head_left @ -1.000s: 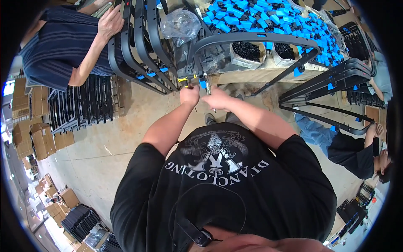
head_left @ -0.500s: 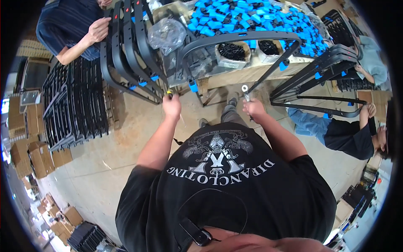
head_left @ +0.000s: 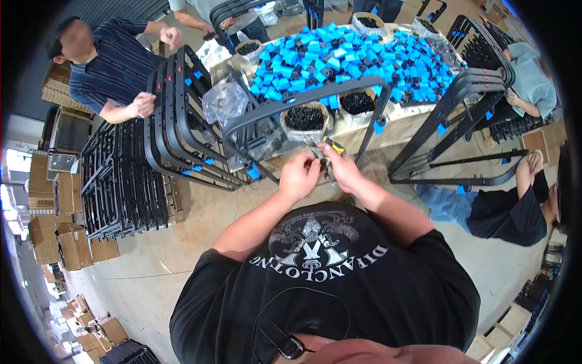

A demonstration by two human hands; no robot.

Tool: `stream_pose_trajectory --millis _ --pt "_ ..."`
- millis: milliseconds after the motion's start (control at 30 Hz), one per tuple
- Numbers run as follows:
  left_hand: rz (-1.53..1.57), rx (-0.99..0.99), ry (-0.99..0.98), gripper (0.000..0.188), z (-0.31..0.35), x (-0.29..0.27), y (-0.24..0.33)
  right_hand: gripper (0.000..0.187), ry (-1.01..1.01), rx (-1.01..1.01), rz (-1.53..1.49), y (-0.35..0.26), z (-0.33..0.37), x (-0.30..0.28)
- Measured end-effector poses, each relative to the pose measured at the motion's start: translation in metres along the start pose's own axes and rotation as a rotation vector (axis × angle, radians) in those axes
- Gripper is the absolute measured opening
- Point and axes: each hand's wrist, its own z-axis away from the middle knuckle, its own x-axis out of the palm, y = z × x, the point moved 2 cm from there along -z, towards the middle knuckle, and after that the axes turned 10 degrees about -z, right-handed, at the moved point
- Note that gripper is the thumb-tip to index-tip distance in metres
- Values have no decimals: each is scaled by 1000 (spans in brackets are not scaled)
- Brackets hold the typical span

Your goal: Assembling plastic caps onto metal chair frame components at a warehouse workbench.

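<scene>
My left hand (head_left: 299,178) and my right hand (head_left: 344,171) are close together in front of my chest. My right hand is closed around a tool with a yellow-and-black handle (head_left: 334,145), probably a screwdriver. A silver wrench (head_left: 314,147) lies against it, its lower end between both hands. The fingers of my left hand are pinched beside the wrench; what they hold, if anything, is hidden. Just beyond my hands stands a dark curved metal frame (head_left: 291,97) with a blue piece (head_left: 253,171) on its left leg and another blue piece (head_left: 379,128) on its right.
A table behind the frame bears a heap of blue and black parts (head_left: 327,60) and open bags of small black pieces (head_left: 305,119). More frames (head_left: 176,121) stand left, beside a co-worker (head_left: 115,67). Stacked frames (head_left: 124,176) and cartons (head_left: 73,242) lie farther left. Co-workers hold frames (head_left: 479,179) at right.
My hands were apart and have come together. The yellow-handled tool has passed from my left hand to my right, alongside the wrench. My view has tilted up, and the left co-worker has raised a hand.
</scene>
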Motion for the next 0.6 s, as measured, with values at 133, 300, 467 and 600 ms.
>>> stream_pose_trajectory --millis 133,300,467,600 --pt "379 -189 -148 25 -38 73 -20 39 -86 11 212 -36 15 -43" --pt "162 -120 51 28 -77 139 -2 37 89 -167 374 -44 -8 -121" --pt "151 -501 -208 37 -99 141 34 33 398 -329 629 -84 -6 -209" --pt "356 -532 -243 44 -128 163 57 34 499 -370 194 -95 -40 -259"
